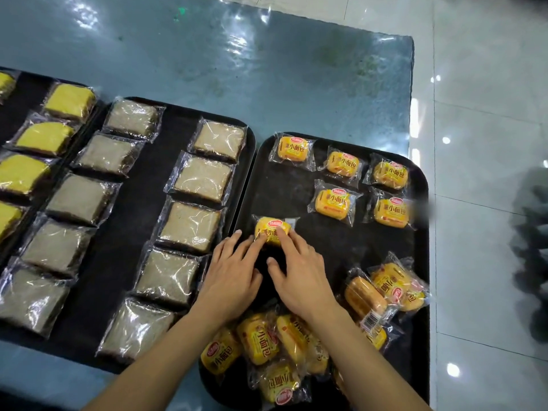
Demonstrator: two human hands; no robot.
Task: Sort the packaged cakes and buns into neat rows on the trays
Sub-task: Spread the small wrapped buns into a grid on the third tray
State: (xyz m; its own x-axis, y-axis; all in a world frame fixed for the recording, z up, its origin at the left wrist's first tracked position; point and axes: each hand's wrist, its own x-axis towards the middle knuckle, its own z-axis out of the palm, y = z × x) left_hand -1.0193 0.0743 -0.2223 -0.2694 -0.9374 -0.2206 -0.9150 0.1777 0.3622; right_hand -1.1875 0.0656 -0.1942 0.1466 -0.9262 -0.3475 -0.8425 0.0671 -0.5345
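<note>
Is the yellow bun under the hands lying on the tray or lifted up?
Lying on the tray. The bun rests on its black surface, with fingertips of the left hand and right hand touching it.

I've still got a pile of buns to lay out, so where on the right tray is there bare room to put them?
The right tray is bare along its left side between the top-left bun and the bun being placed, and mid-tray below the middle-row buns. The near end is crowded by the loose bun pile.
</note>
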